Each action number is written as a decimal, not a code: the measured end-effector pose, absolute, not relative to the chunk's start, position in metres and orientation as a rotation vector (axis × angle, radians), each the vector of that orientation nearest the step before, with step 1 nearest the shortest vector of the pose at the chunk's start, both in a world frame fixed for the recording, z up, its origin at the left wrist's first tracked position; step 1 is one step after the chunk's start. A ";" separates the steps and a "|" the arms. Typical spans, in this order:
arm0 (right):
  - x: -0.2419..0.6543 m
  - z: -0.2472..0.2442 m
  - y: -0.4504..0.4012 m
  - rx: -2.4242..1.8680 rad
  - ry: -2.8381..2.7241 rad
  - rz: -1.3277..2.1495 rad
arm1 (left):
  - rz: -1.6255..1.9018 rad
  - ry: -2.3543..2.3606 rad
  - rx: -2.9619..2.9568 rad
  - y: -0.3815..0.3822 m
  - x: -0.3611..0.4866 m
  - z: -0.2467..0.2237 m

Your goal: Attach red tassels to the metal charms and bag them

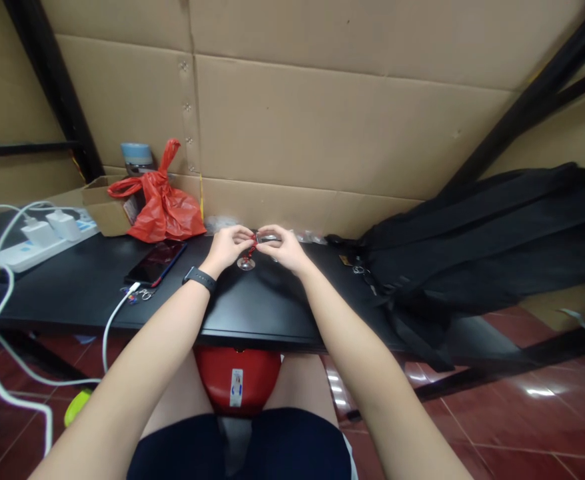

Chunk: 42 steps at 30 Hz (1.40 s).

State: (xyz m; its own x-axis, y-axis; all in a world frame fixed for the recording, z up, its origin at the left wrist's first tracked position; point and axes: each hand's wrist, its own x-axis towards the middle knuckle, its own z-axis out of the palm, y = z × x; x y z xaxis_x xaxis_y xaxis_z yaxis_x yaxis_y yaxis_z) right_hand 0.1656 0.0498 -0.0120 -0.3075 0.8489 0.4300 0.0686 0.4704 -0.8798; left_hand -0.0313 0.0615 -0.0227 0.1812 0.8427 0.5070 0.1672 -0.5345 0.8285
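Note:
Both of my hands meet over the black table point(267, 310), fingers pinched around a small red cord point(248, 253), knotted or beaded. From its lower end hangs a clear round piece point(246, 264) that looks like a suction cup, at or just above the tabletop. My left hand point(228, 247), with a black watch point(200, 278) on its wrist, grips the cord from the left. Closed on its upper part from the right is my right hand point(283, 249). Something shiny shows between the fingertips, too small to make out.
To the left are a phone point(156, 262) on a white cable, keyrings point(145, 294), a power strip point(47, 247), a cardboard box point(103, 207) and a red plastic bag point(170, 210). A black backpack point(497, 240) lies right. Cardboard panels point(312, 133) stand behind.

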 end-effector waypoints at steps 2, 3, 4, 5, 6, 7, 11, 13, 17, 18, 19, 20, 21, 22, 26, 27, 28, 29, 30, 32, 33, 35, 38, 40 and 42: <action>0.164 -0.011 0.048 -0.770 -1.706 0.972 | 1.386 0.956 1.820 0.061 -0.031 -0.023; 0.164 -0.011 0.048 -0.766 -1.704 0.970 | 1.386 0.978 1.825 0.061 -0.031 -0.023; 0.163 -0.010 0.047 -0.764 -1.702 0.967 | 1.386 1.005 1.837 0.061 -0.031 -0.023; 0.163 -0.010 0.047 -0.762 -1.700 0.965 | 1.388 1.032 1.852 0.061 -0.031 -0.023; 0.162 -0.010 0.047 -0.758 -1.698 0.966 | 1.389 1.053 1.868 0.061 -0.031 -0.023; 0.162 -0.010 0.047 -0.754 -1.694 0.971 | 1.387 1.063 1.879 0.062 -0.031 -0.024; 0.160 -0.011 0.047 -0.740 -1.665 1.007 | 1.412 0.986 1.817 0.063 -0.029 -0.025; 0.160 -0.011 0.047 -0.734 -1.652 1.020 | 1.429 0.917 1.751 0.062 -0.027 -0.024; 0.160 -0.011 0.047 -0.734 -1.642 1.033 | 1.410 0.849 1.740 0.055 -0.025 -0.020; 0.160 -0.011 0.047 -0.733 -1.637 1.039 | 1.402 0.845 1.757 0.053 -0.025 -0.018; 0.160 -0.011 0.047 -0.726 -1.628 1.048 | 1.397 0.843 1.774 0.052 -0.024 -0.017; 0.160 -0.011 0.047 -0.712 -1.614 1.063 | 1.395 0.840 1.786 0.050 -0.024 -0.016; 0.161 -0.011 0.047 -0.693 -1.599 1.085 | 1.399 0.835 1.796 0.049 -0.024 -0.014; 0.161 -0.011 0.047 -0.673 -1.585 1.112 | 1.406 0.831 1.806 0.048 -0.023 -0.013; 0.163 -0.009 0.045 -0.640 -1.562 1.202 | 1.448 0.888 1.913 0.044 -0.023 -0.009; 0.163 -0.009 0.045 -0.639 -1.561 1.209 | 1.453 0.919 1.948 0.043 -0.023 -0.008; 0.164 -0.008 0.045 -0.636 -1.559 1.214 | 1.454 0.952 1.978 0.042 -0.023 -0.007; 0.164 -0.008 0.044 -0.632 -1.556 1.218 | 1.451 0.981 2.001 0.040 -0.023 -0.006; 0.164 -0.008 0.044 -0.626 -1.553 1.224 | 1.444 1.004 2.016 0.038 -0.023 -0.005; 0.164 -0.007 0.044 -0.620 -1.542 1.238 | 1.428 1.035 2.036 0.035 -0.022 -0.003; 0.164 -0.007 0.044 -0.619 -1.535 1.245 | 1.424 1.045 2.046 0.034 -0.022 -0.003; 0.164 -0.007 0.044 -0.610 -1.525 1.257 | 1.437 1.061 2.066 0.033 -0.022 -0.001; 0.164 -0.008 0.043 -0.601 -1.526 1.262 | 1.457 1.073 2.081 0.032 -0.021 0.000; 0.164 -0.008 0.044 -0.607 -1.531 1.257 | 1.438 1.053 2.091 0.032 -0.021 0.000; 0.164 -0.009 0.044 -0.611 -1.536 1.252 | 1.418 1.023 2.105 0.032 -0.021 0.000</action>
State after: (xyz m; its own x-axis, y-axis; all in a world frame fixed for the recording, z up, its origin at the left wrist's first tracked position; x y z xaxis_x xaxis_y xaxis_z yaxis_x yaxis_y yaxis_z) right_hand 0.1642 0.0443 -0.0089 -0.3532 0.8526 0.3851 -0.2056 0.3308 -0.9210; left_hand -0.0214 0.0318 0.0001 0.2163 0.7560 0.6178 0.3477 -0.6510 0.6748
